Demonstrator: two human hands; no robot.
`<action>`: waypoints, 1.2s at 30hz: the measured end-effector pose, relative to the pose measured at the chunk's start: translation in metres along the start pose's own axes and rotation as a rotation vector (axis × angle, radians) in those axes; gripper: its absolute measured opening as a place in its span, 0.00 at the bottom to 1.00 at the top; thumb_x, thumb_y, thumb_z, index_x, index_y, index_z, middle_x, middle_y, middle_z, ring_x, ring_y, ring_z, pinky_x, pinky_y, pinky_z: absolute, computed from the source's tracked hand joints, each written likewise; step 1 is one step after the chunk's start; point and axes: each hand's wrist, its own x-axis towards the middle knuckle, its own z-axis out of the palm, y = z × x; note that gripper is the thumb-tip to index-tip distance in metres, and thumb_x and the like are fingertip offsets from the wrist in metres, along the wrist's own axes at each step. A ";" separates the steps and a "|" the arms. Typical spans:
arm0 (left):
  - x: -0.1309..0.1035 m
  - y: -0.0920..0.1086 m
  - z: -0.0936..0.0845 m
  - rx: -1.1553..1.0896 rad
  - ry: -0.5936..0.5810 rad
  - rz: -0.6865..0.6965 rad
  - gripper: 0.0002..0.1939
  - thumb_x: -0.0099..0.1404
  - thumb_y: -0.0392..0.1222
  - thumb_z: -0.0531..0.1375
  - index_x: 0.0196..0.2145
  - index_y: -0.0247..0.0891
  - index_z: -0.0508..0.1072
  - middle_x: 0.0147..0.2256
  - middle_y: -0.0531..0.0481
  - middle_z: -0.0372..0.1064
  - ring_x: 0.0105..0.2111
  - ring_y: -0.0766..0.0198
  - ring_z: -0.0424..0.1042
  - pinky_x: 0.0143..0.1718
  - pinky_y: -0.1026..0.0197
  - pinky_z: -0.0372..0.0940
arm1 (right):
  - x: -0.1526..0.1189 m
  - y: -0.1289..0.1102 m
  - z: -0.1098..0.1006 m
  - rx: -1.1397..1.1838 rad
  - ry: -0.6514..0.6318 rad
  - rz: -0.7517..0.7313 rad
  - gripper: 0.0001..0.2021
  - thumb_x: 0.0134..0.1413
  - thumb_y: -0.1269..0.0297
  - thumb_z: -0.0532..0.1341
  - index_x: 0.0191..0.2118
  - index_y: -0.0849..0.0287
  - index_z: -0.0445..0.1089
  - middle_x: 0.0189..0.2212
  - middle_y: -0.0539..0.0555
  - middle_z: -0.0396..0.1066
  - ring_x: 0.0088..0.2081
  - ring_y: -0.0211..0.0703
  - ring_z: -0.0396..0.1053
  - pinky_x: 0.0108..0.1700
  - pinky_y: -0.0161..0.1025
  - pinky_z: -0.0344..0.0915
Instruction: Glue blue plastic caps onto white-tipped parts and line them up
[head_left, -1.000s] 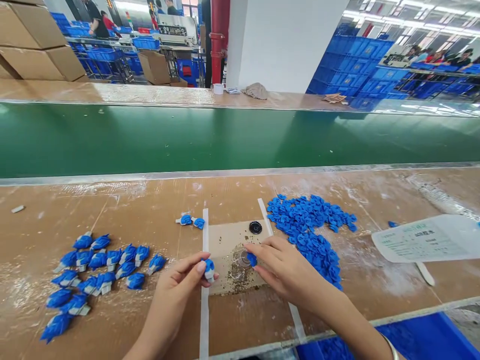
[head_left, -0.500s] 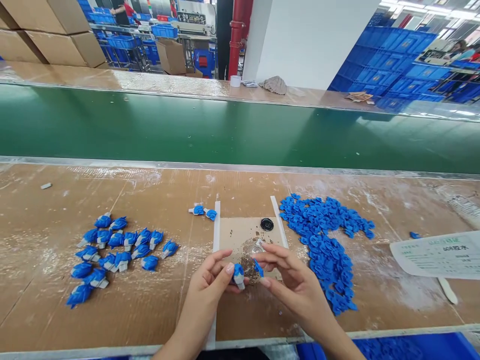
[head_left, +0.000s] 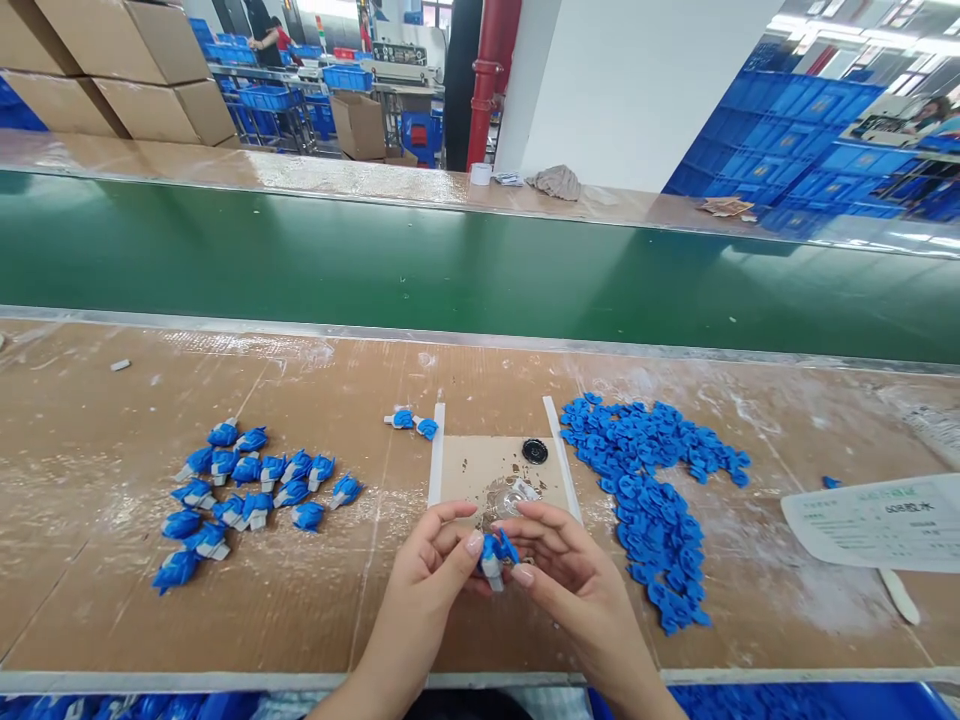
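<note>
Near the table's front edge, my left hand [head_left: 433, 570] pinches a blue and white piece [head_left: 492, 568] between thumb and fingers. My right hand [head_left: 570, 565] holds a small flat blue part [head_left: 508, 547] against the right side of that piece. Just beyond my fingers lies a small clear dish [head_left: 510, 498] on a stained board [head_left: 469, 460], with a round black cap [head_left: 535, 451] further back. A pile of flat blue parts [head_left: 660, 510] spreads to the right. Several blue and white pieces [head_left: 247, 470] lie in a group at the left.
Two more pieces [head_left: 414, 422] sit beside the left white strip [head_left: 436, 450]. A labelled white sheet [head_left: 877, 522] covers part of a pale stick [head_left: 898, 597] at the right. A green belt [head_left: 450, 270] runs behind the table. Blue bins [head_left: 847, 697] stand below the front edge.
My two hands have come together, bringing the flat blue part up against the blue and white piece. The camera view has shifted slightly.
</note>
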 end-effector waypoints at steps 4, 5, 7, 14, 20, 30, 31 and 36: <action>0.000 0.001 0.002 0.001 -0.014 -0.001 0.25 0.59 0.53 0.67 0.47 0.36 0.66 0.30 0.48 0.74 0.29 0.64 0.73 0.30 0.65 0.69 | -0.001 0.000 -0.001 0.012 0.019 -0.019 0.19 0.56 0.62 0.66 0.53 0.50 0.66 0.46 0.56 0.74 0.45 0.44 0.73 0.47 0.42 0.72; 0.000 0.001 0.002 0.003 -0.015 -0.005 0.25 0.59 0.53 0.67 0.47 0.36 0.66 0.30 0.49 0.75 0.28 0.65 0.73 0.30 0.65 0.69 | -0.001 -0.001 -0.002 -0.003 0.037 -0.031 0.19 0.56 0.61 0.66 0.53 0.50 0.66 0.46 0.56 0.74 0.45 0.44 0.73 0.46 0.42 0.73; 0.000 0.002 0.003 0.007 -0.012 -0.009 0.25 0.59 0.54 0.67 0.46 0.36 0.66 0.30 0.49 0.75 0.27 0.66 0.72 0.30 0.65 0.68 | -0.002 -0.001 -0.002 -0.061 0.061 -0.053 0.19 0.56 0.61 0.66 0.53 0.50 0.66 0.46 0.55 0.74 0.45 0.45 0.73 0.45 0.41 0.73; -0.001 0.001 0.002 0.039 -0.007 0.004 0.24 0.59 0.54 0.66 0.46 0.37 0.67 0.30 0.50 0.73 0.32 0.64 0.71 0.31 0.65 0.68 | -0.004 -0.001 0.003 -0.219 0.085 -0.122 0.20 0.56 0.64 0.65 0.54 0.50 0.65 0.45 0.55 0.75 0.46 0.43 0.73 0.47 0.40 0.71; 0.004 -0.004 0.000 0.082 -0.044 0.022 0.23 0.59 0.52 0.66 0.46 0.38 0.66 0.34 0.48 0.74 0.33 0.62 0.72 0.36 0.62 0.69 | -0.006 -0.002 0.014 -0.557 0.090 -0.299 0.18 0.59 0.69 0.60 0.55 0.51 0.63 0.46 0.55 0.73 0.46 0.45 0.73 0.47 0.43 0.73; 0.011 0.004 -0.062 0.823 0.199 0.411 0.12 0.62 0.44 0.62 0.44 0.40 0.72 0.41 0.45 0.76 0.42 0.54 0.75 0.46 0.53 0.69 | 0.053 -0.018 -0.063 -1.354 0.174 -0.480 0.12 0.66 0.69 0.50 0.48 0.61 0.68 0.44 0.60 0.73 0.47 0.50 0.70 0.50 0.48 0.69; 0.012 0.007 -0.071 1.008 0.224 0.554 0.10 0.64 0.43 0.60 0.43 0.40 0.73 0.42 0.44 0.75 0.43 0.53 0.74 0.48 0.51 0.68 | 0.067 -0.020 -0.077 -1.389 0.165 -0.458 0.12 0.64 0.70 0.50 0.47 0.62 0.69 0.44 0.61 0.73 0.47 0.52 0.70 0.50 0.50 0.68; 0.023 0.025 -0.105 1.752 0.147 0.934 0.14 0.68 0.33 0.49 0.40 0.34 0.75 0.41 0.38 0.74 0.44 0.46 0.71 0.48 0.44 0.65 | 0.118 -0.019 -0.108 -1.564 -0.024 -0.364 0.12 0.55 0.79 0.53 0.36 0.62 0.73 0.36 0.60 0.73 0.39 0.51 0.71 0.44 0.45 0.68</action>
